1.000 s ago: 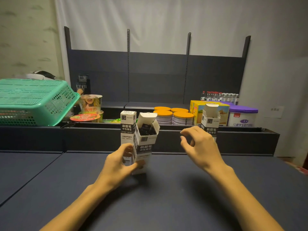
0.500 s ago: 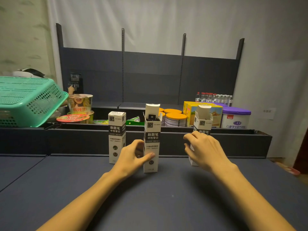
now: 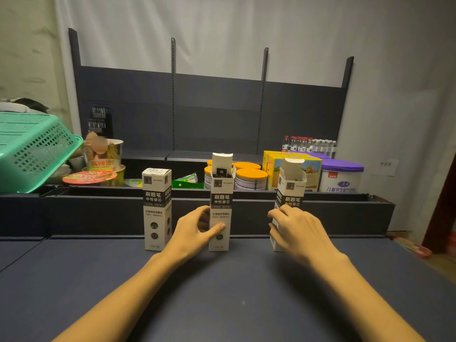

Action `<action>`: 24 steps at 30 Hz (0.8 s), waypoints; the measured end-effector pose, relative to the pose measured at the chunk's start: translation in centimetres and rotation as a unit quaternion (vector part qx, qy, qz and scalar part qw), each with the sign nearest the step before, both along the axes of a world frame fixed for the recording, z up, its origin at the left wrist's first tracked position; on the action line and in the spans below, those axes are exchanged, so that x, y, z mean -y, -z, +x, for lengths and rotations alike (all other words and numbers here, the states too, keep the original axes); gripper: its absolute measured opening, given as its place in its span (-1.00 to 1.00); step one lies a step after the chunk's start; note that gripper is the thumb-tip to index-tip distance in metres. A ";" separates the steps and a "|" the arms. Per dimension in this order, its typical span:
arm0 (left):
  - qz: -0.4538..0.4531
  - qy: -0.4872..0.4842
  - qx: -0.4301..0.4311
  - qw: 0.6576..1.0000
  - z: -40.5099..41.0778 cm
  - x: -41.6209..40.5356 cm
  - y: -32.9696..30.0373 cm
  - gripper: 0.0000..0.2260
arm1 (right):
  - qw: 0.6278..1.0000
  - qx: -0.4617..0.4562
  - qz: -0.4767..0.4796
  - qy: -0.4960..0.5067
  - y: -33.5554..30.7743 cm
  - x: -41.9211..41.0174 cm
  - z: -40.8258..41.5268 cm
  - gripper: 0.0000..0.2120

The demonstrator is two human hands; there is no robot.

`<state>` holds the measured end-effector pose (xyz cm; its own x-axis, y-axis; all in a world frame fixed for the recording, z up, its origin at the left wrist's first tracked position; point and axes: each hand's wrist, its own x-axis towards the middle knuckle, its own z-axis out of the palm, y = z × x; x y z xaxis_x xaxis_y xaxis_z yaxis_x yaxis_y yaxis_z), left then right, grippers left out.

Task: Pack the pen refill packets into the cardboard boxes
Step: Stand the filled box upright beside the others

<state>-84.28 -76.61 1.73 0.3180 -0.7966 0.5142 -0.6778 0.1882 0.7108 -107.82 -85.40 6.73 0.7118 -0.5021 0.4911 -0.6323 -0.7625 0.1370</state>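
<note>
I see three tall boxes upright on the dark tabletop (image 3: 222,292). Taking the middle box (image 3: 220,213) as landmark: my left hand (image 3: 197,229) has its grip curled round it, top flap open. To its right, my right hand (image 3: 296,230) grips the right box (image 3: 290,193), also open-topped. The closed box (image 3: 156,208) stands to its left, untouched.

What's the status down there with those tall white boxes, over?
Left hand grips middle white cardboard box, flap up. Right hand holds right white box, flap up too. Left white box closed, standing apart. Nothing in the way.
</note>
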 end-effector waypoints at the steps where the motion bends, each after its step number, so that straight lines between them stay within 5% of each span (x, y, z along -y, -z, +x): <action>1: 0.004 -0.004 0.004 1.000 0.0 -0.1 0.1 -0.52 | 1.000 -0.001 0.003 -0.002 0.1 0.1 -0.1 -0.67; 6: 0.028 -0.078 0.066 0.994 0.5 -1.8 1.1 -0.40 | 1.000 0.000 0.014 -0.011 0.3 -0.3 -0.5 -0.68; 15: 0.036 -0.125 0.363 0.923 -0.7 -8.4 1.2 -0.74 | 0.998 0.000 0.026 -0.051 0.9 -1.8 -0.5 -0.71; 24: 0.071 -0.175 0.406 0.894 -1.0 -14.5 1.3 -0.75 | 0.995 -0.020 0.033 -0.090 3.1 -5.1 0.3 -0.72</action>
<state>-85.30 -62.07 0.41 0.1280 -0.7970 0.5903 -0.9810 -0.1893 -0.0429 -107.50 -80.31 3.66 0.8119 -0.3945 0.4303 -0.4791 -0.8714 0.1051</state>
